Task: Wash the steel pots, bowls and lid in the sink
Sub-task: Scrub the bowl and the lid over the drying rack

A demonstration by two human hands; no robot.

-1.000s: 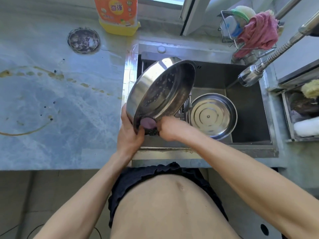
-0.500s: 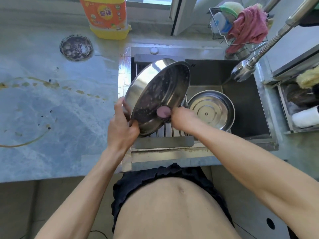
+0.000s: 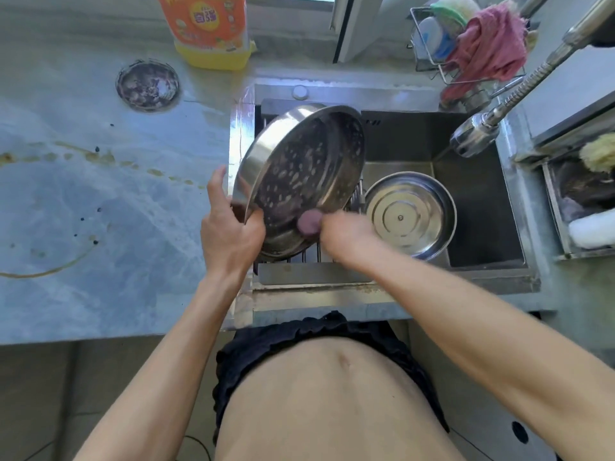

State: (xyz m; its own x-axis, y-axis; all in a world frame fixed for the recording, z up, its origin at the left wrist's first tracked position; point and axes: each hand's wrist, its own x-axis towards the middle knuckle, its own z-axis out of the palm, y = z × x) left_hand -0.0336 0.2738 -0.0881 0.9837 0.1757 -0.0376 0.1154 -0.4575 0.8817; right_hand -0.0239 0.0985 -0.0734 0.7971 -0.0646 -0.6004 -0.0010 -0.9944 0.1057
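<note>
On the far left we are seeing the gray counter (image 3: 100, 227) with brown rings and drips on it. A round dark drain cover (image 3: 148, 84) is sitting on the counter near the back. Beside it a yellow soap bottle (image 3: 208, 28) is standing, and its orange label is showing big Chinese writing that we cannot read well.

Next we are holding the big steel bowl (image 3: 303, 174) up on its side over the left part of the sink (image 3: 482, 267). Its open side is facing us, and white soap spots are covering the inside. Our left hand (image 3: 229, 231) is gripping the bowl's lower left rim, with the thumb inside and the fingers behind. Our right hand (image 3: 346, 234) is pinching a small pink sponge (image 3: 309, 221) and pressing it against the inside of the bowl, near the bottom edge. This hand is looking blurry.

To the right, a smaller steel bowl (image 3: 446, 214) is sitting down in the sink with a flat lid (image 3: 401, 217) lying inside it. The tap head (image 3: 472, 136) is hanging over the sink's right corner. Behind it a pink cloth (image 3: 489, 48) is hanging on a wire rack (image 3: 422, 58).
</note>
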